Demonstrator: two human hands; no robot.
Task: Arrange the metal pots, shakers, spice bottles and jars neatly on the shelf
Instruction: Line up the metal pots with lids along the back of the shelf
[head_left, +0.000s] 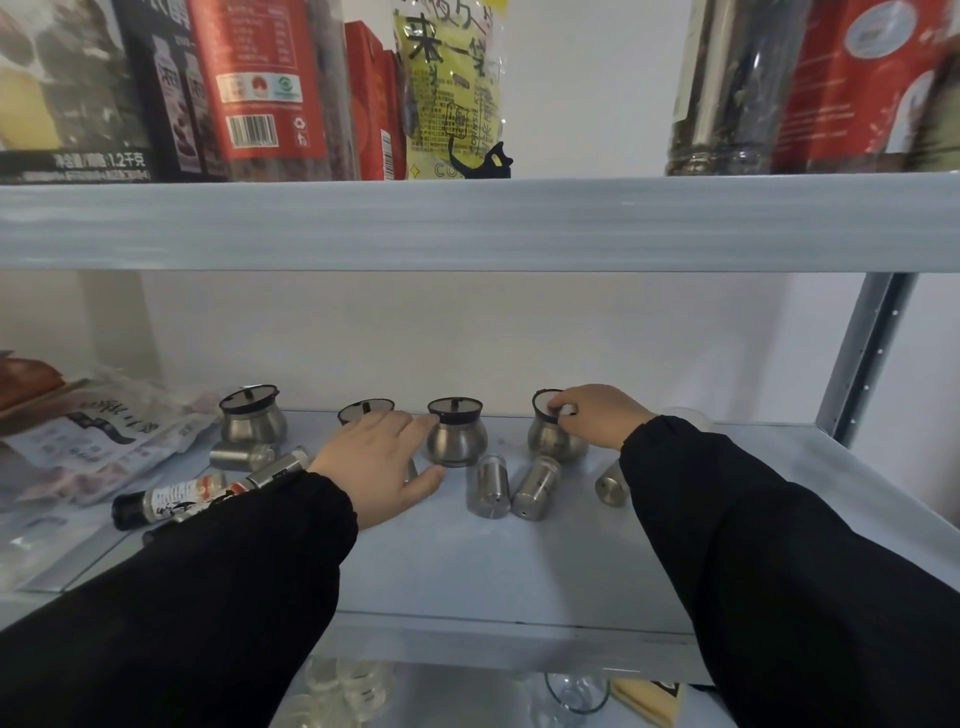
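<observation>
Several round metal pots with dark-rimmed lids stand along the back of the pale blue shelf (519, 571). My left hand (382, 462) wraps around one pot (363, 410), hiding its body. Right beside it stands another pot (456, 434), touched by my fingertips. My right hand (597, 413) grips the lid rim of the rightmost pot (550, 441). The far-left pot (252, 415) stands alone. Metal shakers (537, 488) lie tipped in front of the pots, with more (241, 456) at the left. A spice bottle (171, 501) with a black cap lies on its side at the left.
Crumpled food packets (98, 436) fill the shelf's left end. The upper shelf board (467, 223) hangs close overhead, loaded with boxes and bags. A metal upright (862, 364) stands at the right. Glassware (576, 693) shows on the level below.
</observation>
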